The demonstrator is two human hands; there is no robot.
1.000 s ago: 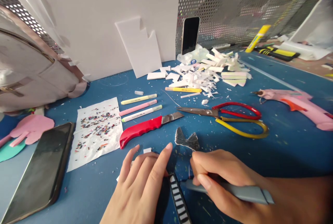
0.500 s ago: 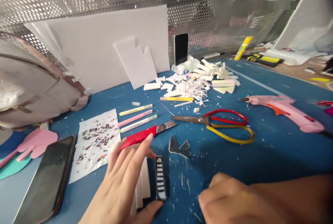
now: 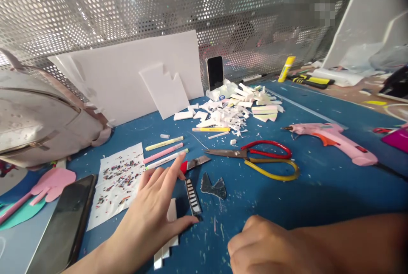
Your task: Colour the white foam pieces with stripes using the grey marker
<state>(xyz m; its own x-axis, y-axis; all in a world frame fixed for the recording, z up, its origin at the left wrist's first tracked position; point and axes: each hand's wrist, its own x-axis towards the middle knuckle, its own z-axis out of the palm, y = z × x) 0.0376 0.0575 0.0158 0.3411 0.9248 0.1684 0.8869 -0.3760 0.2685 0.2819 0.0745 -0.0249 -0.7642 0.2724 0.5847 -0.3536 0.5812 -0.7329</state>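
My left hand (image 3: 159,206) spans a small black piece with white stripes (image 3: 193,197), thumb at its near end and a finger at its far end. White foam strips (image 3: 172,214) lie partly under that hand. Just behind the fingers is a red-handled knife, its blade (image 3: 197,162) showing and most of its handle hidden. A dark, jagged bow-shaped scrap (image 3: 213,185) lies to the right of the striped piece. My right hand (image 3: 259,244) rests curled at the lower right; what its fingers hold, if anything, is hidden.
Scissors (image 3: 270,159) with red and yellow handles lie beyond my hands. A pink glue gun (image 3: 334,138) is at the right. White scraps (image 3: 226,112) are heaped at the back. Left are several pens (image 3: 164,151), a speckled paper (image 3: 111,206), a phone (image 3: 63,223) and a bag (image 3: 47,117).
The view has shifted, so the scene sits lower and slightly left. The striped piece now leans, its far end tipped left, still between my left thumb and finger. My right hand stays curled.
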